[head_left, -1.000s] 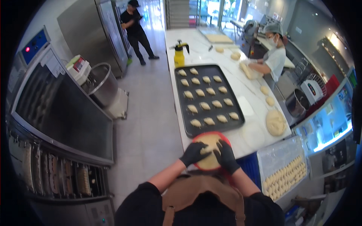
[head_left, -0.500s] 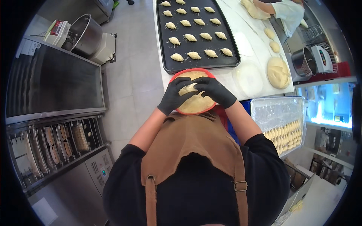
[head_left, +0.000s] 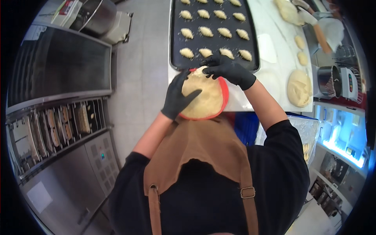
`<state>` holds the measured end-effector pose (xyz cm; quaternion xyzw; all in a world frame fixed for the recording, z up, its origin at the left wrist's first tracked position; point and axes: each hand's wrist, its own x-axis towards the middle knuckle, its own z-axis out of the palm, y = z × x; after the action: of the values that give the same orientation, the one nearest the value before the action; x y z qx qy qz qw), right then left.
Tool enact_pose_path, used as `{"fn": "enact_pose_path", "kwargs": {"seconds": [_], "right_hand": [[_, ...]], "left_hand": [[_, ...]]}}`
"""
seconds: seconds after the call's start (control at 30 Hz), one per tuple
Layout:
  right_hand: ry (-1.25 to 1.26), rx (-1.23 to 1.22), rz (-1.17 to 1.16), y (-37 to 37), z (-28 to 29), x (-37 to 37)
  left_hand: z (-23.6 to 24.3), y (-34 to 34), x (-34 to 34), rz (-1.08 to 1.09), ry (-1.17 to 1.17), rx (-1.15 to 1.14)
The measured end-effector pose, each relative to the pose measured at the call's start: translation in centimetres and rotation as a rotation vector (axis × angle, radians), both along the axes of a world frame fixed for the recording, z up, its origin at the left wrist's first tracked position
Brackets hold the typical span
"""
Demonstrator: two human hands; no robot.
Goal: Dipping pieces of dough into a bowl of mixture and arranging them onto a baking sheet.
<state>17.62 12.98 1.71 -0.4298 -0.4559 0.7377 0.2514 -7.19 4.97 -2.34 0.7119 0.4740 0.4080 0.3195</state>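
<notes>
My gloved right hand pinches a crumb-coated dough piece over the far rim of a red-rimmed bowl. Pale yellow crumbs or gratings fill the bowl, which sits at the table's near edge against my apron. At the bowl's left side, my gloved left hand has its fingers stretched along the rim and its thumb spread over the crumbs. Just beyond lies a black baking tray with rows of coated, spindle-shaped dough pieces. The right fingertips partly hide the held piece.
A large dough mound and small dough balls lie along the right of the white table. A co-worker's hand handles dough at far right. Near right is a plastic-covered tray; a steel rack cabinet stands left.
My right hand has moved away from me toward the tray with the dough piece. My left hand has let go of it and shifted to the bowl's left side. The view has shifted.
</notes>
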Motion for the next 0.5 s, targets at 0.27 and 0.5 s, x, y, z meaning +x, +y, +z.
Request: {"fn": "enact_pose_path", "kwargs": {"seconds": [0.27,0.5], "right_hand": [[-0.336,0.307,-0.031,-5.0,-5.5,-2.3],[-0.976,1.149,0.172,-11.2,-7.7,-4.5]], "left_hand": [[-0.5,1.2,-2.6,-0.074,0.191,-0.023],[-1.5,1.0,-6.2,-0.009,0.089,-0.058]]}}
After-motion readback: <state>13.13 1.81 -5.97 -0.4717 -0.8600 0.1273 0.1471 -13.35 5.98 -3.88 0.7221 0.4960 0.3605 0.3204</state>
